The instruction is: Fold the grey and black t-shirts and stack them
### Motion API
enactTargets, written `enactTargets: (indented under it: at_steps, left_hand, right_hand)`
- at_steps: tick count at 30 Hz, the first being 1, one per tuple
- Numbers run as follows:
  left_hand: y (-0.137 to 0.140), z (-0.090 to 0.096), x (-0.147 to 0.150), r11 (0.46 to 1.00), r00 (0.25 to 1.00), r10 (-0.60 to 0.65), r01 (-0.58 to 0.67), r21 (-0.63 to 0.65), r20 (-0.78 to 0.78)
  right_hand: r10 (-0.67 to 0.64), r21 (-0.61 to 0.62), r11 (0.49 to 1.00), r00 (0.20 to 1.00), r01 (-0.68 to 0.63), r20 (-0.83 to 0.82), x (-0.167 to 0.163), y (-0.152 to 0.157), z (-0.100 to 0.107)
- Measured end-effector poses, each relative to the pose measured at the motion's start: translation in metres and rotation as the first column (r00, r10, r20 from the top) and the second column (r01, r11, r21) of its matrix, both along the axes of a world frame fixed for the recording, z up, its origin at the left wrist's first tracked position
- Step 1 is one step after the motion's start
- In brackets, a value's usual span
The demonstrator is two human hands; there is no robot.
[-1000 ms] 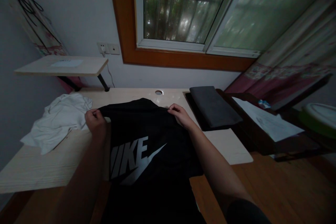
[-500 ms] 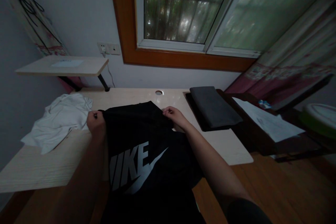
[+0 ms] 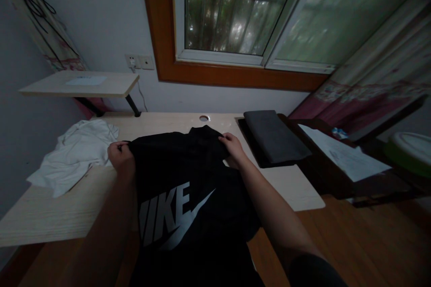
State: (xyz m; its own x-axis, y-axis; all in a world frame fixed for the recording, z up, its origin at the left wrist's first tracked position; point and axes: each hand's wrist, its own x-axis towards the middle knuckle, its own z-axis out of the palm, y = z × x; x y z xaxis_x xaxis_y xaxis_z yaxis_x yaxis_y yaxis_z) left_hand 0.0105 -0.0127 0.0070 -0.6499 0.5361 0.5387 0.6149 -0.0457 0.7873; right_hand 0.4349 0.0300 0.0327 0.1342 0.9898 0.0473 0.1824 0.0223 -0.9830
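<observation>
A black T-shirt [image 3: 182,161] with grey NIKE lettering and a swoosh lies spread over the desk [image 3: 289,184] and hangs down past its front edge. My left hand [image 3: 121,158] is closed on the shirt's far left corner. On the far right side, my right hand [image 3: 232,145] pinches the fabric between thumb and fingers. The cloth between my two hands is stretched fairly flat, with a raised fold near the right hand. The shirt's lower end runs out of view at the bottom.
Left of the shirt lies a crumpled white cloth [image 3: 77,152], below a raised shelf [image 3: 81,87] on black legs. A dark grey folded case [image 3: 274,136] rests at the desk's right. Beyond it are white papers [image 3: 340,152] on a dark surface. A window [image 3: 242,18] is behind.
My right hand has moved slightly right and away from me, drawing the shirt's far right edge wider. My left hand has shifted a little to the left, still gripping the shirt.
</observation>
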Motion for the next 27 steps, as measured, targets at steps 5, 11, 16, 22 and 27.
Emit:
enactTargets:
  at_steps: [5, 11, 16, 22, 27]
  left_hand:
    - [0.0, 0.002, 0.003, 1.0, 1.0, 0.005, -0.005, -0.013, -0.022]
    - [0.001, 0.003, 0.006, 0.997, 0.998, -0.002, -0.003, -0.075, -0.064]
    - [-0.002, 0.006, 0.012, 0.996, 0.993, 0.003, -0.013, -0.088, -0.12]
    - [-0.004, 0.011, 0.02, 0.999, 0.989, -0.024, 0.017, -0.045, -0.149]
    - [-0.005, 0.016, 0.029, 0.993, 0.975, -0.117, 0.117, -0.008, -0.187]
  right_hand:
    - [-0.143, -0.033, 0.988, 0.832, 0.148, -0.536, 0.026, -0.003, 0.009]
    - [-0.166, -0.046, 0.982, 0.724, 0.182, -0.67, 0.038, -0.002, 0.008]
    - [-0.186, -0.053, 0.979, 0.752, 0.197, -0.633, 0.037, -0.001, 0.002]
    - [-0.232, -0.078, 0.972, 0.869, 0.221, -0.438, 0.038, -0.004, -0.001]
    - [-0.213, -0.103, 0.976, 0.921, 0.19, -0.325, 0.038, -0.008, -0.002]
